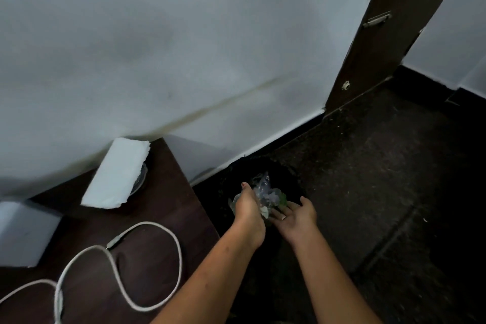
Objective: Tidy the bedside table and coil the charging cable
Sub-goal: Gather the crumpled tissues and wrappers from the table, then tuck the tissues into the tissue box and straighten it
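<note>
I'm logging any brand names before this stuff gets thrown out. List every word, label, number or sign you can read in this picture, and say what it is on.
None can be read.
Crumpled plastic wrappers between the left hand and right hand: coloured patches, too blurred to read.
White foam block: blank.
White charging cable on the bedside table: no visible marking.
Wall: only stains.

A white wall point(184, 60) fills my view from nine to twelve o'clock. At one o'clock stands a dark wooden door point(381, 34), over dark speckled floor point(381, 166) at three.
</note>
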### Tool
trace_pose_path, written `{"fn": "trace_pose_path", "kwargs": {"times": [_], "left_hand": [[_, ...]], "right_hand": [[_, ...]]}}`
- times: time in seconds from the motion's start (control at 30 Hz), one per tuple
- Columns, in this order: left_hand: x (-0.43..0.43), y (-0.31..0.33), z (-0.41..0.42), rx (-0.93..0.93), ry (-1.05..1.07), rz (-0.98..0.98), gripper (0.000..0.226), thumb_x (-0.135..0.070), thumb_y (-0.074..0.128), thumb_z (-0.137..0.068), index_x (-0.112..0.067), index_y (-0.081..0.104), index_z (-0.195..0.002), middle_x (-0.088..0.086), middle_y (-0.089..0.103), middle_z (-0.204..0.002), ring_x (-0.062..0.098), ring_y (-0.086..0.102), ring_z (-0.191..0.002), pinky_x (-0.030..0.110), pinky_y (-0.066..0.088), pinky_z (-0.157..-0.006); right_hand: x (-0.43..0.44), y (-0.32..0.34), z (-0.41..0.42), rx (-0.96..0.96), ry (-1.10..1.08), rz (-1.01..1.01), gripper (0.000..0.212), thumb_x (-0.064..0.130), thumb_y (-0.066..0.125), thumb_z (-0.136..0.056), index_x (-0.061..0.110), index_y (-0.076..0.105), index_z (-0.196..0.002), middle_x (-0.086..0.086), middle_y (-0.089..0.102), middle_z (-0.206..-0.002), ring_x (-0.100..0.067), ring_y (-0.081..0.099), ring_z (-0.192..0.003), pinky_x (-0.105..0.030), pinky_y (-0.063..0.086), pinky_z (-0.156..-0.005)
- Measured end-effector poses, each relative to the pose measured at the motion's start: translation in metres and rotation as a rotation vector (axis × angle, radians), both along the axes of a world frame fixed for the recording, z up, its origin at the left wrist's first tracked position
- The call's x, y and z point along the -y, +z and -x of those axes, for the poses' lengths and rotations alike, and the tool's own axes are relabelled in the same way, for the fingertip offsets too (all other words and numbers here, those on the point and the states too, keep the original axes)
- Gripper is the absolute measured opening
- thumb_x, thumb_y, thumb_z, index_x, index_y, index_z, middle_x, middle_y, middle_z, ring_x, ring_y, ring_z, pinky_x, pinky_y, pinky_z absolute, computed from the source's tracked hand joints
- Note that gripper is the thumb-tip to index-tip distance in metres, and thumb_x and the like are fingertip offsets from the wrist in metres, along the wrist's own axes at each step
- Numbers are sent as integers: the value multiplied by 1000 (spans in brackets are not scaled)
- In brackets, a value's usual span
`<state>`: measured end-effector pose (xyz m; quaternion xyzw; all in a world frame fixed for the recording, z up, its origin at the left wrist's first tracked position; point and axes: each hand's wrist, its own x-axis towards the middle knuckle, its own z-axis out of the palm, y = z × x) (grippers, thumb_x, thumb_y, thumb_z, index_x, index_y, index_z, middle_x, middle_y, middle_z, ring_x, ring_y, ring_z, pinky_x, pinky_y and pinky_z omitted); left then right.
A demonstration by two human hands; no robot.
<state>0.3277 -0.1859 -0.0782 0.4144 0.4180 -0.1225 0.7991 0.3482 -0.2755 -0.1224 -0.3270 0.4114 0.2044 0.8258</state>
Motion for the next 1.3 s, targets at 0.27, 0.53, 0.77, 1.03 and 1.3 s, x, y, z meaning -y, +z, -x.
{"fn": "trace_pose_path", "kwargs": {"times": [0.27,0.53,0.77,1.03,1.3], "left_hand": [[-22,72,54,157,116,30,67,-50,17,-96,-2,27,-143,10,26,-154,21,23,-143,34,14,-116],[-92,119,141,287,447,-99,62,-48,25,-96,0,47,-129,14,45,-142,25,39,-134,33,26,-113],[-178,135,232,328,574,-266,64,-48,19,-97,-3,37,-138,12,36,-149,24,32,-139,32,18,-115],[-276,103,272,263,581,-566,56,-42,20,-99,-7,37,-139,6,35,-150,18,29,-140,30,17,-112],[-359,85,221,17,290,-1192,48,-29,38,-98,-3,38,-138,18,28,-152,25,22,-142,26,14,-112]], "right_hand": [[-40,84,41,138,34,-114,60,43,26,-97,3,31,-141,-19,33,-149,-32,33,-138,-45,24,-112],[-128,141,123,269,299,-217,67,56,21,-94,10,36,-140,-16,38,-148,-28,35,-138,-40,23,-114],[-213,161,192,375,588,-193,61,54,20,-95,16,40,-138,-10,44,-144,-25,39,-134,-40,21,-113],[-292,145,182,782,844,382,38,16,51,-92,5,48,-129,-8,55,-109,-19,54,-96,-23,44,-79],[-320,124,138,1121,1098,925,56,26,59,-87,10,41,-138,-17,50,-137,-30,44,-128,-37,35,-108]]}}
